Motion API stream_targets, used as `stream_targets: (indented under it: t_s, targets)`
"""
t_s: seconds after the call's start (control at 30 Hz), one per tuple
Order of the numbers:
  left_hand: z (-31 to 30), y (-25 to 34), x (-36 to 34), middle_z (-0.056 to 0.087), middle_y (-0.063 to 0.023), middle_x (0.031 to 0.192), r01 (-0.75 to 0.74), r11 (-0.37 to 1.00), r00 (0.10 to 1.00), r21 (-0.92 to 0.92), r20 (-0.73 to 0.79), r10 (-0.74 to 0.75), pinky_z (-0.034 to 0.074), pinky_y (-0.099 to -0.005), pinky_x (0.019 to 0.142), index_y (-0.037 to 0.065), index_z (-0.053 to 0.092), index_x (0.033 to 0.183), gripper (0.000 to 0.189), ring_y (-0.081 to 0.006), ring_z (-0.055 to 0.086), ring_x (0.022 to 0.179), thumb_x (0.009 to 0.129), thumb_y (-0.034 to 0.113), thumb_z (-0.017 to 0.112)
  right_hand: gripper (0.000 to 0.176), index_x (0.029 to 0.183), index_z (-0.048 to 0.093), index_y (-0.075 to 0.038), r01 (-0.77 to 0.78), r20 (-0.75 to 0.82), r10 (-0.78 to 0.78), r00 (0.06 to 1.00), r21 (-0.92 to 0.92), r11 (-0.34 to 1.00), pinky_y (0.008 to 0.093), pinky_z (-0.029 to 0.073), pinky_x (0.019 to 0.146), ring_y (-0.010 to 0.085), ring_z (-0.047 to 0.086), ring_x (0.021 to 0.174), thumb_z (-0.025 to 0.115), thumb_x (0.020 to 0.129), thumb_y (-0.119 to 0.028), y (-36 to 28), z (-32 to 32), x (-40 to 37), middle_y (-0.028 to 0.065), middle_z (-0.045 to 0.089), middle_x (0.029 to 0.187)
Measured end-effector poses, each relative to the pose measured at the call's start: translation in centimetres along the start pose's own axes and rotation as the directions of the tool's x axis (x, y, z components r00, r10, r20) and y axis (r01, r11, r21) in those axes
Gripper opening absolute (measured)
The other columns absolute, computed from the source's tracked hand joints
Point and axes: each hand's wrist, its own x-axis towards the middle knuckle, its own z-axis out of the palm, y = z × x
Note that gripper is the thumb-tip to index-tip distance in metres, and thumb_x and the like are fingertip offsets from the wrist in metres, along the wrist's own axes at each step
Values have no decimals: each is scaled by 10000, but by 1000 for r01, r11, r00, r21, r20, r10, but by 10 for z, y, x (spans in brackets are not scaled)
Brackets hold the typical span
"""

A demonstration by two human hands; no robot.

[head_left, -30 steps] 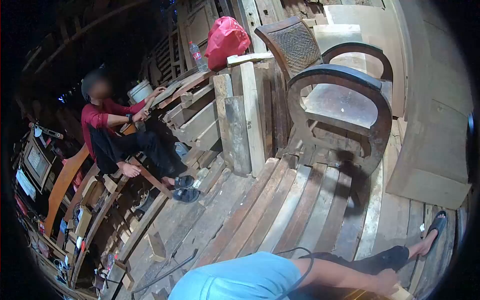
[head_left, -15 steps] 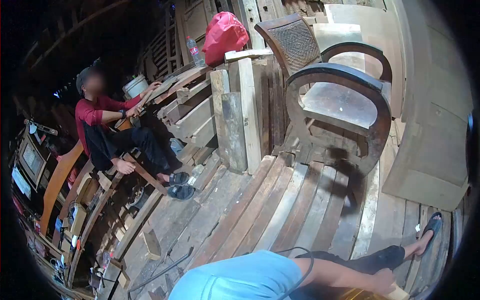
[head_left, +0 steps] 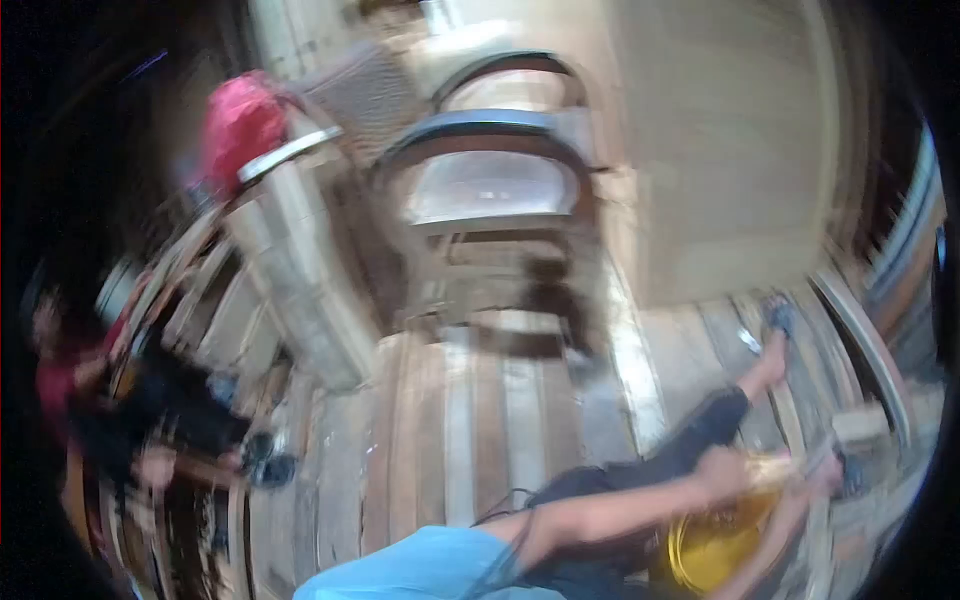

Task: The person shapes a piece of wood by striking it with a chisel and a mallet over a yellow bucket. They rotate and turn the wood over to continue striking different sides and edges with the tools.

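Motion blur smears the whole view. My left hand [head_left: 722, 472], at the end of the arm with the light blue sleeve, is closed on a pale piece of wood [head_left: 772, 468]. My right hand [head_left: 822, 468] is at the wood's far end, its fingers too smeared to make out. Below the wood, between my forearms, is a yellow round-rimmed object [head_left: 708, 552]. My leg in dark trousers [head_left: 690, 435] stretches out beyond my left arm, with a dark sandal [head_left: 780, 315] on the foot. A dark cord [head_left: 508, 545] crosses near my left elbow.
A wooden armchair [head_left: 490, 190] stands ahead on the plank floor [head_left: 460, 420]. Beside it are stacked timber [head_left: 300, 250] and a red bag [head_left: 240, 125]. A large pale board [head_left: 730, 150] leans at the right. Another person [head_left: 150, 390] sits at the left.
The view has swung right and down, so the chair and the seated person shift left. Both my hands and more of the yellow object now show. My left hand still holds the wood.
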Motion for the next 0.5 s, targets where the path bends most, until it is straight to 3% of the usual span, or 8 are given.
stream_targets:
  t_s: [0.07, 0.1, 0.13, 0.17, 0.3, 0.37, 0.4, 0.5]
  targets:
    - [-43, 10, -24, 722, -183, 846, -24, 983, 1000, 184, 10, 22, 570, -452, 626, 29, 688, 1020, 568, -320, 729, 740, 951, 559, 496, 552, 1457, 422, 2, -536, 457, 284, 843, 665, 521, 423, 470, 936, 345, 597, 1083, 505, 915, -67, -46, -133, 25, 254, 575, 1247]
    - [-17, -5, -19, 721, -185, 885, -29, 990, 996, 135, -85, 41, 575, -452, 638, 18, 636, 1113, 617, -336, 724, 746, 962, 592, 467, 578, 1461, 429, -16, -671, 589, 324, 740, 677, 301, 421, 478, 894, 342, 613, 1025, 502, 888, -33, -63, -174, 31, 254, 605, 1182]
    - [-21, -6, -10, 709, -205, 922, 32, 990, 996, 140, 80, -44, 577, -460, 698, -1, 619, 1129, 652, -352, 721, 805, 956, 610, 470, 609, 1465, 435, -35, -748, 676, 330, 659, 636, 190, 418, 486, 852, 339, 630, 967, 499, 861, 2, -83, -206, 43, 254, 634, 1117]
    - [-24, -12, -17, 680, -205, 993, -22, 987, 994, 158, -101, 38, 572, -488, 727, 16, 615, 1127, 491, -367, 704, 874, 952, 471, 556, 650, 1506, 365, -65, -756, 679, 343, 649, 624, 196, 451, 467, 913, 381, 605, 1050, 521, 875, -36, -88, -210, 45, 280, 604, 1190]
    - [-29, -16, -29, 578, -295, 1141, -65, 998, 998, -24, 7, 65, 511, -535, 878, -44, 502, 1358, 536, -461, 601, 1050, 1039, 384, 454, 789, 1607, 148, -168, -801, 712, 366, 599, 529, 281, 527, 396, 1085, 533, 495, 1263, 551, 929, -161, -105, -229, 41, 401, 477, 1370]
    - [-30, -15, -40, 536, -299, 1186, -60, 997, 996, -52, 58, 63, 489, -538, 912, -35, 444, 1424, 535, -467, 560, 1091, 1042, 339, 454, 762, 1612, 137, -199, -845, 774, 337, 535, 490, 216, 539, 377, 1103, 573, 469, 1267, 525, 955, -210, -109, -247, 41, 450, 430, 1378]
    - [-32, -16, -41, 516, -302, 1208, -46, 997, 995, -66, 83, 51, 479, -539, 929, -31, 415, 1457, 541, -470, 540, 1112, 1044, 317, 454, 771, 1602, 150, -143, -821, 724, 387, 571, 500, 276, 582, 478, 929, 579, 582, 1069, 524, 928, -145, -116, -255, 39, 429, 510, 1221]
    - [-32, -16, -43, 492, -281, 1237, -114, 991, 992, -66, 44, 117, 473, -557, 923, -13, 391, 1478, 530, -460, 520, 1118, 1037, 269, 466, 766, 1612, 121, -207, -857, 782, 354, 513, 440, 269, 565, 439, 1018, 560, 557, 1149, 516, 956, -206, -122, -278, 28, 429, 493, 1296]
